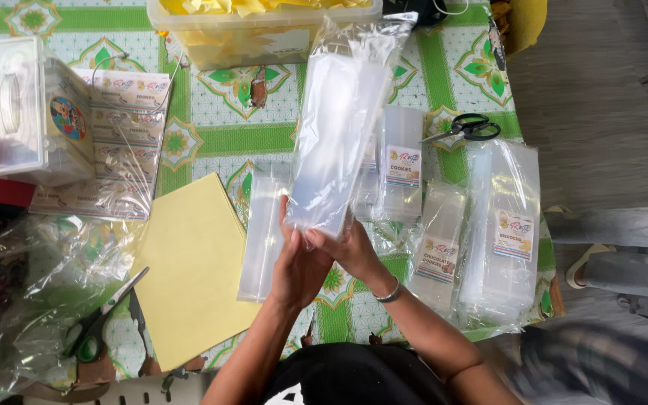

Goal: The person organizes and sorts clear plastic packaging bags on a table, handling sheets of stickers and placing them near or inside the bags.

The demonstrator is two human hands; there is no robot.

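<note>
fingers [294, 238] of both hands pinch clear bag [337, 120] base.

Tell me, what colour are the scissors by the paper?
Green-handled scissors, seen in the head view.

Both hands [324, 259] on clear bag [339, 120]

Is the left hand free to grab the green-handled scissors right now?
Probably not: the left hand and right hand both grip the clear plastic sleeve. The green-handled scissors lie uncovered nearby.
</note>
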